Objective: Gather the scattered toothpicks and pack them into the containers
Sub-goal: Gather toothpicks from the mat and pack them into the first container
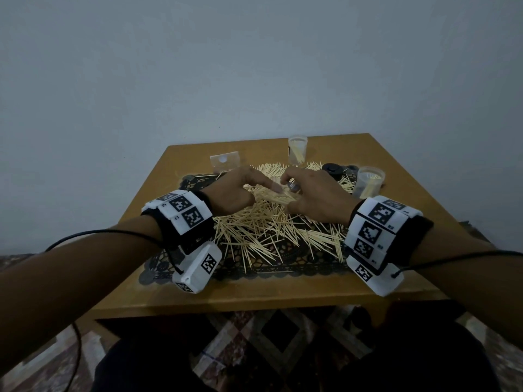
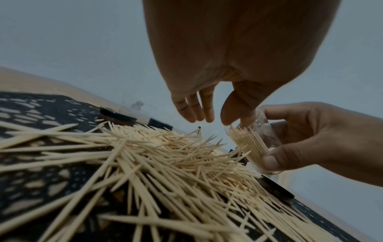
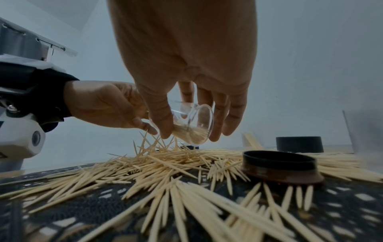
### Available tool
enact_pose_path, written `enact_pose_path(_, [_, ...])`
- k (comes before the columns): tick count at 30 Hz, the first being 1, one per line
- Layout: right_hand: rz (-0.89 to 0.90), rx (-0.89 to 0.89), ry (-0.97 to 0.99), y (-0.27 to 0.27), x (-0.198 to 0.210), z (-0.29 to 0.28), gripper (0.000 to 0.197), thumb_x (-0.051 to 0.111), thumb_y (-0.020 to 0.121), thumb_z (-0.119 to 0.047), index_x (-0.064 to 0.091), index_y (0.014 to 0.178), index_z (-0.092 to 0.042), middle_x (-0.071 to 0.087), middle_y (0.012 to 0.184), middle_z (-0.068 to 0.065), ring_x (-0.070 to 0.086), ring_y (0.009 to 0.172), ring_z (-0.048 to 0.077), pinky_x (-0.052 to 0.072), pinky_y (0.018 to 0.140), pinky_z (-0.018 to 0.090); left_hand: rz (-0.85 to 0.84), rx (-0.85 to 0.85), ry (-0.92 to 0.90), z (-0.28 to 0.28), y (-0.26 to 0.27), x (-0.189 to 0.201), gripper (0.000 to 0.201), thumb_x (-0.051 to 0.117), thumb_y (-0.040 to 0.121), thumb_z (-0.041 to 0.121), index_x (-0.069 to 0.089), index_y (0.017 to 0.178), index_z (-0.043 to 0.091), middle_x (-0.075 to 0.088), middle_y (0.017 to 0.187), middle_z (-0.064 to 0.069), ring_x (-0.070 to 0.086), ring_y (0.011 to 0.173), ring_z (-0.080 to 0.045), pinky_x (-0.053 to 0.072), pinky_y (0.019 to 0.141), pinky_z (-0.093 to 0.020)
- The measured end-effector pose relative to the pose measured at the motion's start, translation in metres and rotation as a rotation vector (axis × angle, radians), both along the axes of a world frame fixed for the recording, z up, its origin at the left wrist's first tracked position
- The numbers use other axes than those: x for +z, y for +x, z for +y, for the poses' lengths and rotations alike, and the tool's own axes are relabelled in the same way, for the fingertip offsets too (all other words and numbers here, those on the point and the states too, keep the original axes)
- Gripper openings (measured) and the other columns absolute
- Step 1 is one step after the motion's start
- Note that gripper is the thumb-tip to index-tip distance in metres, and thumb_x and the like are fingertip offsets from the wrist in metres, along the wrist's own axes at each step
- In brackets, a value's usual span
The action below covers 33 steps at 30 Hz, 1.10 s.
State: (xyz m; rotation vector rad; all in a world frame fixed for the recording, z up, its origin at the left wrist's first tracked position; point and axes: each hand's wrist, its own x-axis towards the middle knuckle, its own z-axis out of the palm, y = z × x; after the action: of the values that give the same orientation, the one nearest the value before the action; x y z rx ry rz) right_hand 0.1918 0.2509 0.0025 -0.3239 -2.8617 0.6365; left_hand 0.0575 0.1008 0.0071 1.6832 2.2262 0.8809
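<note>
Pale wooden toothpicks [image 1: 268,227] lie in a loose heap on a black lace mat [image 1: 283,267]. My right hand [image 1: 294,193] grips a small clear container [image 3: 192,129] above the heap, tilted with its mouth toward my left hand. A bundle of toothpicks fills its lower side, as the left wrist view shows through the container [image 2: 254,144]. My left hand [image 2: 219,120] has its thumb and forefinger at the container's mouth, pinching the tips of the toothpicks that stick out. Its other fingers [image 2: 192,111] hang loose.
Two more clear containers holding toothpicks stand upright, one at the back [image 1: 297,149] and one at the right [image 1: 370,181]. A clear box [image 1: 225,162] sits at the back left. Black lids [image 3: 279,165] lie among the picks. The wooden table [image 1: 254,295] stands against a wall.
</note>
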Motion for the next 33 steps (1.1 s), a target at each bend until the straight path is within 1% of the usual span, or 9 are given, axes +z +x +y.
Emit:
enact_pose_path(3, [-0.012,-0.011,-0.002,0.003,-0.001,0.002,0.051,0.08,0.077,-0.02,0.055,0.122,-0.017,0.064,0.118,0.011,0.062,0.1,0.026,0.054,0.081,0.037,0.029,0.122,0.086,-0.005,-0.003,0.0,0.055,0.053,0.071,-0.016,0.072,0.102,0.024,0.061,0.113,0.0,0.055,0.104,-0.014,0.048,0.089,-0.033])
enact_pose_path(6, [0.009,0.002,-0.027,0.003,0.001,0.0,0.053,0.081,0.076,-0.02,0.055,0.122,-0.018,0.065,0.118,0.01,0.062,0.1,0.023,0.05,0.078,0.03,0.105,0.028,-0.03,-0.007,-0.003,0.001,0.065,0.051,0.07,-0.016,0.069,0.114,0.028,0.055,0.109,0.006,0.047,0.098,-0.006,0.04,0.081,-0.02])
enact_pose_path(9, [0.03,0.036,-0.008,0.002,0.005,-0.003,0.052,0.08,0.077,-0.021,0.055,0.122,-0.019,0.065,0.114,0.009,0.06,0.091,0.019,0.043,0.069,0.025,0.095,-0.053,-0.14,-0.005,-0.002,-0.004,0.074,0.048,0.069,-0.017,0.063,0.125,0.029,0.049,0.113,0.004,0.043,0.102,-0.009,0.036,0.082,-0.027])
enact_pose_path(14, [0.026,0.008,0.006,0.003,0.005,-0.001,0.051,0.08,0.077,-0.021,0.054,0.121,-0.018,0.064,0.117,0.009,0.062,0.096,0.023,0.05,0.076,0.03,0.015,0.036,0.017,-0.009,0.0,-0.004,0.06,0.057,0.073,-0.014,0.068,0.114,0.029,0.059,0.116,0.008,0.053,0.103,-0.002,0.044,0.079,-0.022])
enact_pose_path(17, [0.021,-0.028,0.021,0.006,0.003,0.004,0.05,0.079,0.078,-0.021,0.054,0.121,-0.017,0.064,0.117,0.008,0.061,0.099,0.022,0.05,0.079,0.031,0.07,0.069,0.051,-0.024,0.003,0.002,0.045,0.071,0.078,0.002,0.062,0.115,0.024,0.058,0.124,0.004,0.053,0.111,-0.011,0.049,0.094,-0.037])
enact_pose_path(19, [0.025,-0.046,0.028,0.009,0.001,0.008,0.048,0.078,0.079,-0.021,0.054,0.12,-0.016,0.063,0.117,0.008,0.06,0.096,0.022,0.049,0.077,0.03,0.175,-0.003,-0.144,-0.034,0.006,0.005,0.056,0.076,0.078,0.019,0.05,0.127,0.028,0.044,0.137,0.004,0.039,0.123,-0.012,0.036,0.108,-0.036])
enact_pose_path(21, [0.04,-0.053,0.031,0.011,0.0,0.011,0.046,0.077,0.08,-0.021,0.055,0.119,-0.015,0.063,0.118,0.009,0.059,0.092,0.02,0.045,0.072,0.028,0.375,-0.085,-0.405,-0.042,0.009,0.003,0.076,0.078,0.074,0.036,0.037,0.138,0.036,0.03,0.145,0.005,0.022,0.132,-0.013,0.024,0.11,-0.039])
enact_pose_path(24, [0.05,-0.052,0.03,0.012,-0.001,0.011,0.045,0.077,0.08,-0.02,0.055,0.119,-0.014,0.063,0.118,0.008,0.055,0.09,0.016,0.04,0.071,0.025,0.576,-0.156,-0.554,-0.045,0.011,-0.008,0.085,0.075,0.073,0.047,0.027,0.143,0.041,0.019,0.15,0.002,0.014,0.136,-0.02,0.025,0.111,-0.047])
enact_pose_path(33, [0.057,-0.066,0.009,0.014,-0.003,0.014,0.046,0.078,0.079,-0.02,0.055,0.119,-0.015,0.063,0.117,0.008,0.055,0.09,0.014,0.038,0.069,0.023,0.731,-0.235,-0.3,-0.021,0.015,-0.028,0.067,0.063,0.082,0.047,0.036,0.139,0.025,0.038,0.14,-0.005,0.033,0.125,-0.02,0.037,0.104,-0.039])
